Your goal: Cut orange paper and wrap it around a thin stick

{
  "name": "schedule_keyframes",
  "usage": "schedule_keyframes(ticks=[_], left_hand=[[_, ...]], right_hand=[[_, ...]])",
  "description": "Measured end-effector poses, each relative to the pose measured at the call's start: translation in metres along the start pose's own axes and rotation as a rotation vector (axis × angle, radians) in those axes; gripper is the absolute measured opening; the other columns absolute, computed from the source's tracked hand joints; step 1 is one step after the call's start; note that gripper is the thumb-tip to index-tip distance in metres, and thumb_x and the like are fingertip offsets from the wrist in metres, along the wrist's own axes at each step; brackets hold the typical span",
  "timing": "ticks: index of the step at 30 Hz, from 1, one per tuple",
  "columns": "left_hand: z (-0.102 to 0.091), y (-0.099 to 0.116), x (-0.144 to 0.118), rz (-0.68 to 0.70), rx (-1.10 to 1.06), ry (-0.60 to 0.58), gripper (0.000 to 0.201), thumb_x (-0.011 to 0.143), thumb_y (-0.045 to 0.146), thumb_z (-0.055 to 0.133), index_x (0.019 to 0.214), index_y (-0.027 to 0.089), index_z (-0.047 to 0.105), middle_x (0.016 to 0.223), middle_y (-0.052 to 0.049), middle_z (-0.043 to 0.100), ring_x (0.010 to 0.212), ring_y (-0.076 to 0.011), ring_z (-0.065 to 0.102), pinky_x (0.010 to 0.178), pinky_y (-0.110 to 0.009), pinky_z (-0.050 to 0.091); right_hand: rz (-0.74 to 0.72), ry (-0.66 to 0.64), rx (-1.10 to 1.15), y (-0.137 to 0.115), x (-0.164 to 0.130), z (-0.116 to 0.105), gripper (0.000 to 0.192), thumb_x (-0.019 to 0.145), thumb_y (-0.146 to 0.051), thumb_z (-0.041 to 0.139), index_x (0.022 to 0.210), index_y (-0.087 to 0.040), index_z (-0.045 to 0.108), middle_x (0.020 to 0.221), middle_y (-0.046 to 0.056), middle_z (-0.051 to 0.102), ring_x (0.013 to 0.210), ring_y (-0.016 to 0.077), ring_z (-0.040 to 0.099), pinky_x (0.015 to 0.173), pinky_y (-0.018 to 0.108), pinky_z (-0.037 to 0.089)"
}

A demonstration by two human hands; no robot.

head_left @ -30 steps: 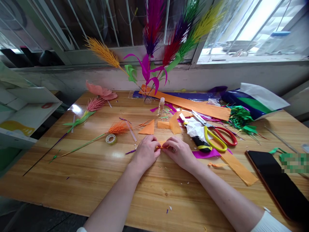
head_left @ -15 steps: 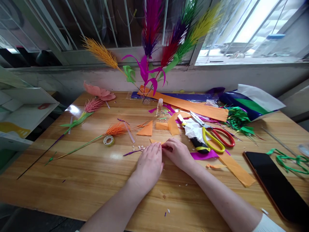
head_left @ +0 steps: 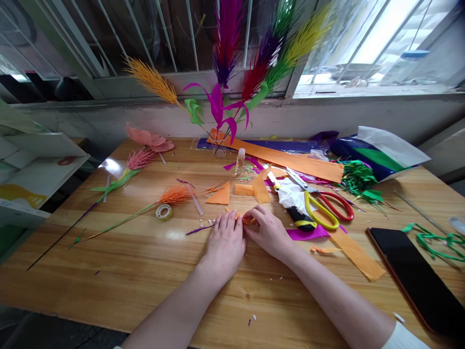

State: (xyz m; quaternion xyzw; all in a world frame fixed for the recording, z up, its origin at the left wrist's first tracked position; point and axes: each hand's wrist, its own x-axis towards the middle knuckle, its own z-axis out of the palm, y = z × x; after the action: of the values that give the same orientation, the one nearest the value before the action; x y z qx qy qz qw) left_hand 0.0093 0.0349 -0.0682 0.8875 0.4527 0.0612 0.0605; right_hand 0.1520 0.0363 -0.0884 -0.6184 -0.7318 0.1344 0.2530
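Near the middle of the table, my left hand lies with its fingers stretched out, pressing on a small piece of orange crepe paper. Thumb and fingers of my right hand pinch the same piece from the right; most of it is hidden under the fingers. Just beyond lie a cut orange triangle and a small orange rectangle. A purple twisted strip lies left of my left hand, with tiny white scraps around its end.
Right of my hands lie scissors with red and yellow handles, and a phone. A roll of tape and an orange tasselled stem lie left. A small clear bottle stands before a vase of colourful stems.
My left fingers have flattened and spread a little over the paper. More of the orange piece shows between my hands. The things around them have not moved.
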Motion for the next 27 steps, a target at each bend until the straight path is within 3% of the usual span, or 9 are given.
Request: schedule_keyframes(ticks=[6, 12, 27], left_hand=[[0.003, 0.0, 0.003, -0.039, -0.041, 0.013, 0.044, 0.077, 0.022, 0.042, 0.119, 0.007, 0.042, 0.126, -0.017, 0.042, 0.118, -0.0259, 0.036, 0.099, -0.044, 0.029], [0.007, -0.001, 0.002, 0.027, -0.032, 0.076, 0.048, 0.074, 0.024, 0.048, 0.118, 0.007, 0.042, 0.127, -0.016, 0.042, 0.12, -0.0243, 0.033, 0.102, -0.043, 0.024], [0.022, -0.004, 0.01, -0.011, -0.03, 0.127, 0.047, 0.08, 0.026, 0.039, 0.123, 0.008, 0.037, 0.135, -0.016, 0.031, 0.126, -0.0239, 0.021, 0.103, -0.043, 0.021]], right_hand=[[-0.007, 0.005, 0.037, 0.002, 0.002, 0.001, 0.008, 0.076, -0.022, 0.05, 0.076, -0.018, 0.058, 0.08, 0.003, 0.052, 0.065, 0.0113, 0.052, 0.06, 0.022, 0.042], [-0.006, -0.016, 0.062, 0.005, 0.004, 0.0, 0.01, 0.077, -0.021, 0.049, 0.077, -0.019, 0.059, 0.078, 0.002, 0.053, 0.066, 0.0116, 0.053, 0.061, 0.023, 0.042], [0.021, 0.017, 0.038, 0.008, 0.005, 0.004, 0.01, 0.078, -0.018, 0.046, 0.08, -0.019, 0.056, 0.081, 0.002, 0.053, 0.07, 0.0123, 0.053, 0.063, 0.023, 0.042]])
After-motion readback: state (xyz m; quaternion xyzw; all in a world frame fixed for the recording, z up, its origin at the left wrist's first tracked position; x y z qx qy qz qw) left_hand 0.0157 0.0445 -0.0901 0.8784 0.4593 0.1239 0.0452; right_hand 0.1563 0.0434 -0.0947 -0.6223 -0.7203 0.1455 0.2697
